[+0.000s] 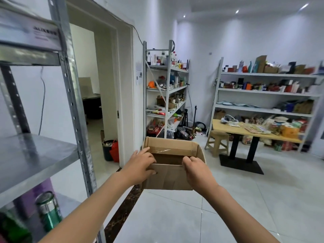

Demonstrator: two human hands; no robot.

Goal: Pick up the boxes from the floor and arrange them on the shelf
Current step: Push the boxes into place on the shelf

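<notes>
An open brown cardboard box (171, 178) hangs in the air in front of me, well above the floor, its flaps folded inward. My left hand (140, 166) grips the box's near left edge, fingers over the rim. My right hand (196, 170) grips the near right edge the same way. The metal shelf (35, 160) stands close on my left, its middle board bare and level with the box. What the box holds is hidden.
Green cans (49, 210) stand on the shelf's lower board. An open doorway (98, 95) lies behind the shelf, with a bin (107, 149) beside it. Stocked racks (166, 88) line the far wall. A wooden table (245, 130) and stool (217, 142) stand right.
</notes>
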